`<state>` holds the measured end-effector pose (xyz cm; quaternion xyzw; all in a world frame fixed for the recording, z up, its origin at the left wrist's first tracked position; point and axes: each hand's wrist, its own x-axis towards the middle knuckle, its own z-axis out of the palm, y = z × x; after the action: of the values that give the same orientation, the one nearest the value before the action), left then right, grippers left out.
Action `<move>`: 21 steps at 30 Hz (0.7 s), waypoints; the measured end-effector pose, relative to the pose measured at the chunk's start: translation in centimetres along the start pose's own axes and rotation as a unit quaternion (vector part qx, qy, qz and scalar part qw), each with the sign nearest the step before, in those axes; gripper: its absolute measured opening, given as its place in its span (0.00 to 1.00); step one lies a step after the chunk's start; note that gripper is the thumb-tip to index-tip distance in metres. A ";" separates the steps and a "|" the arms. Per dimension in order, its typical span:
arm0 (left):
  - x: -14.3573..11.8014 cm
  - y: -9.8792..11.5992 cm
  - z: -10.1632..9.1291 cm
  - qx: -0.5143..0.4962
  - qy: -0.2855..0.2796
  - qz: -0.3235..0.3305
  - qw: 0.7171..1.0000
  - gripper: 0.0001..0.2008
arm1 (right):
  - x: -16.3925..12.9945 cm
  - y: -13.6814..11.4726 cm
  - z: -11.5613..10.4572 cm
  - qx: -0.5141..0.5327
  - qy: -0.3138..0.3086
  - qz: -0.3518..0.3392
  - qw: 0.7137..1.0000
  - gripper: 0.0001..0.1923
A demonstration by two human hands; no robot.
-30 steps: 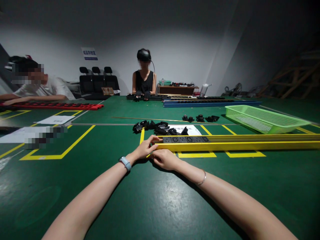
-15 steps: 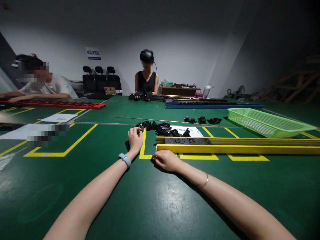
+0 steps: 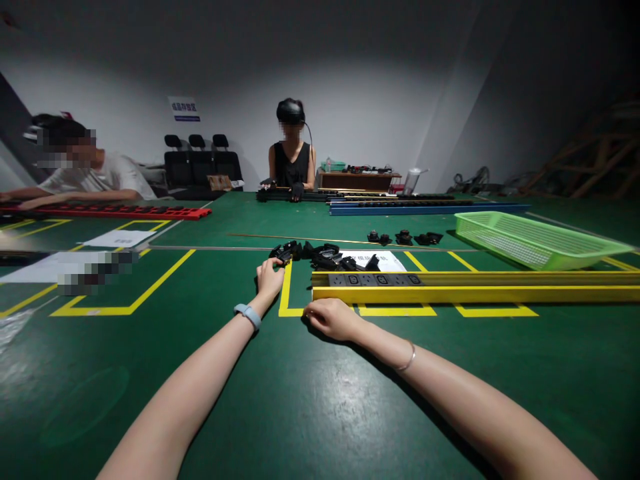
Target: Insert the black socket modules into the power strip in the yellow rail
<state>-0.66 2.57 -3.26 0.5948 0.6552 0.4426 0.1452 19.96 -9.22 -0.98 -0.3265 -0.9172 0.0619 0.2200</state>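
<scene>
A long yellow rail [image 3: 475,291] lies across the green table [image 3: 310,400], with black socket modules [image 3: 380,279] set in its left part. My right hand [image 3: 331,319] grips the rail's near left end. My left hand [image 3: 269,279], a watch on its wrist, reaches to the left edge of a pile of black plastic parts [image 3: 320,256]. Its fingertips touch the nearest black piece. The back of the hand hides whether the fingers close on it. A white paper sheet [image 3: 387,260] lies under the pile, just behind the rail.
A green mesh basket [image 3: 535,240] stands at the right. Beyond are more black parts [image 3: 403,237], a thin brass rod [image 3: 300,238], a blue rail [image 3: 425,208] and a red rail [image 3: 115,212]. One person [image 3: 293,160] works opposite, another person [image 3: 85,175] at the left. Papers [image 3: 117,238] lie left.
My left hand left the rail's end and moved up and left to the black parts pile. My right hand stayed on the rail's end.
</scene>
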 end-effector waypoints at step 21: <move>-0.6 0.1 0.5 0.017 -0.056 0.045 0.997 0.35 | 0.0 -0.2 -0.3 -0.001 -0.006 0.005 1.000 0.07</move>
<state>-0.08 2.23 -3.65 0.6500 0.6258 0.4034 0.1520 19.95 -9.41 -0.60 -0.3308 -0.9169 0.0639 0.2139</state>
